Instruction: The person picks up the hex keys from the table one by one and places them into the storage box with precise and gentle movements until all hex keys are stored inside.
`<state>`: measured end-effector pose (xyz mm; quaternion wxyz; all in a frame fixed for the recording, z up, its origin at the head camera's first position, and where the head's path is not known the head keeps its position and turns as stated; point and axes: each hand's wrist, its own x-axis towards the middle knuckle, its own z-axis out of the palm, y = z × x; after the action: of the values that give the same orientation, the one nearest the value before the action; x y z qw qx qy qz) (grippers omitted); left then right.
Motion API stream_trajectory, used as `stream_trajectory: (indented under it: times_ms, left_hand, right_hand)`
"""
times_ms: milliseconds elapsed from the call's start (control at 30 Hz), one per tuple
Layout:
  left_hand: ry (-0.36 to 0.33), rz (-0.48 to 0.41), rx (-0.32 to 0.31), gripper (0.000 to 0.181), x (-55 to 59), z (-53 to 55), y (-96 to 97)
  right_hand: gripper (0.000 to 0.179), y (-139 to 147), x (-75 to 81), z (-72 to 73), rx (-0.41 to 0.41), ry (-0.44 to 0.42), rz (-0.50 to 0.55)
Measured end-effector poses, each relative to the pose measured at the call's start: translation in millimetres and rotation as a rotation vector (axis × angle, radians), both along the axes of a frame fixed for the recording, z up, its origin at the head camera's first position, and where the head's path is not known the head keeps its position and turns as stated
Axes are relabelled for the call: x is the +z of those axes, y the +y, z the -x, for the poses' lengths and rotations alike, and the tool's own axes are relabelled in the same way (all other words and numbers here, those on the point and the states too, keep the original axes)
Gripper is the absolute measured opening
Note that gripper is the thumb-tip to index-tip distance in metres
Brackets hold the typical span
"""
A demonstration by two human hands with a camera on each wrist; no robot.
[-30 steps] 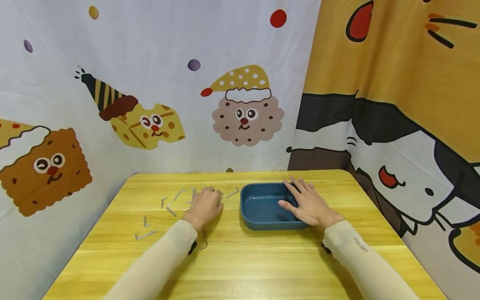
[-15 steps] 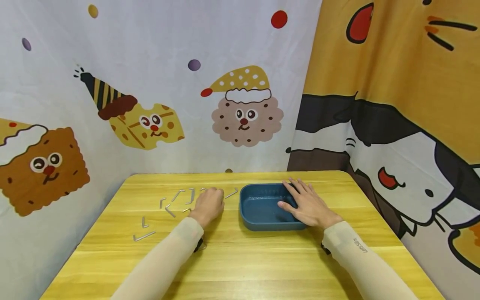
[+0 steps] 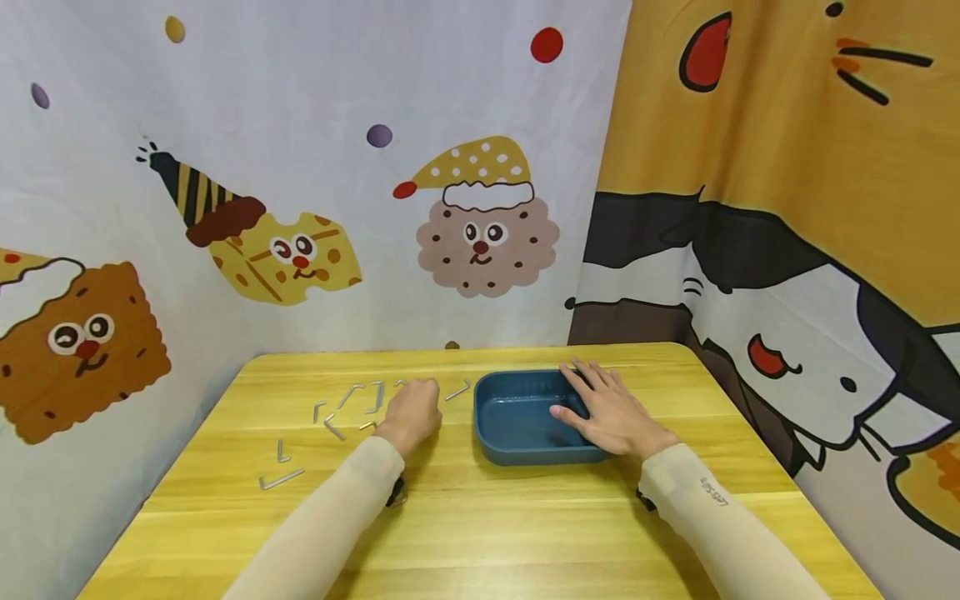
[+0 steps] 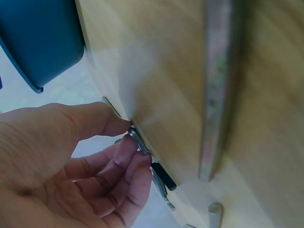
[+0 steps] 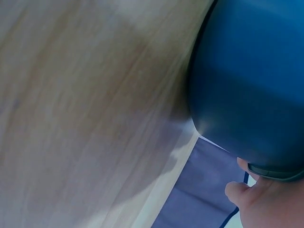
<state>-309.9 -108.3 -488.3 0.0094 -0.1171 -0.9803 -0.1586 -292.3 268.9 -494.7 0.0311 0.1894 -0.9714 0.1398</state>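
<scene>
My left hand is low over the table among scattered L-shaped hex keys. In the left wrist view, its thumb and fingertips pinch a small silver hex key; part of that key is hidden. Just beyond the fingers lies a dark-ended piece. My right hand rests spread over the right end of a dark blue rectangular box, thumb inside the rim and straight fingers across the back corner. From the right wrist, the box wall covers most of that hand.
Several silver hex keys lie to the left, such as one near the front and another further back. A single key sits between left hand and box. Patterned curtains stand behind the wooden table.
My left hand has shifted slightly and its fingers have drawn together; the key seen beside them a second ago no longer shows in the head view. The right hand stays on the box.
</scene>
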Motion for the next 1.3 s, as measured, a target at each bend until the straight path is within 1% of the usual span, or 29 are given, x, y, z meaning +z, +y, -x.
stream_trajectory:
  times_ms: [167,267,333,467,567,633,767,833,933,1000,1100,1200,1300]
  left_hand:
    - [-0.021,-0.035,-0.001,0.027,0.4,-1.8,-2.4]
    - [-0.012,-0.049,-0.007,0.032,2.3,-2.9,-3.5]
    - [-0.018,-0.055,-0.007,0.037,2.5,-3.2,-4.2]
    - [-0.021,-0.049,-0.003,0.054,2.1,-3.3,-5.8]
    - [-0.008,-0.045,0.0,0.057,2.4,-4.0,-6.6]
    - [0.003,-0.047,0.0,0.054,2.5,-4.5,-6.9]
    - [0.001,-0.034,-0.006,0.039,3.4,-5.0,-6.8]
    - [0.001,-0.025,-0.01,0.029,4.2,-5.5,-6.5]
    - [0.006,-0.009,-0.014,0.012,5.6,-6.4,-5.8]
    - [0.007,-0.007,-0.018,0.014,6.8,-7.4,-4.8]
    - [0.032,-0.018,-0.032,0.018,9.3,-7.9,-3.3]
    - [0.081,-0.037,-0.048,0.01,13.2,-7.9,-1.3]
    - [0.125,-0.043,-0.067,0.005,18.0,-8.1,1.9]
  right_hand:
    - [0.093,-0.9,-0.1,-0.1,0.004,0.001,-0.002]
    - [0.092,-0.7,-0.4,0.6,-0.001,-0.001,-0.001]
    - [0.092,-0.6,-0.7,1.1,-0.002,-0.001,-0.003]
    - [0.093,-0.7,-0.8,1.3,0.001,-0.004,-0.003]
    - [0.093,-1.0,-0.5,2.1,0.001,-0.005,0.002]
    - [0.092,-0.8,-0.4,2.5,0.001,-0.004,0.005]
    - [0.091,0.2,0.0,2.1,0.004,0.006,0.015]
    - [0.092,0.7,0.0,2.0,0.005,0.012,0.03]
    - [0.094,2.2,0.5,1.4,-0.003,-0.007,0.072]
    - [0.097,3.6,1.4,0.9,-0.011,-0.033,0.099]
    - [0.098,6.2,3.9,0.1,-0.024,-0.073,0.128]
    - [0.096,8.9,5.6,0.7,-0.02,-0.068,0.118]
    - [0.092,12.0,4.6,1.0,-0.01,-0.042,0.089]
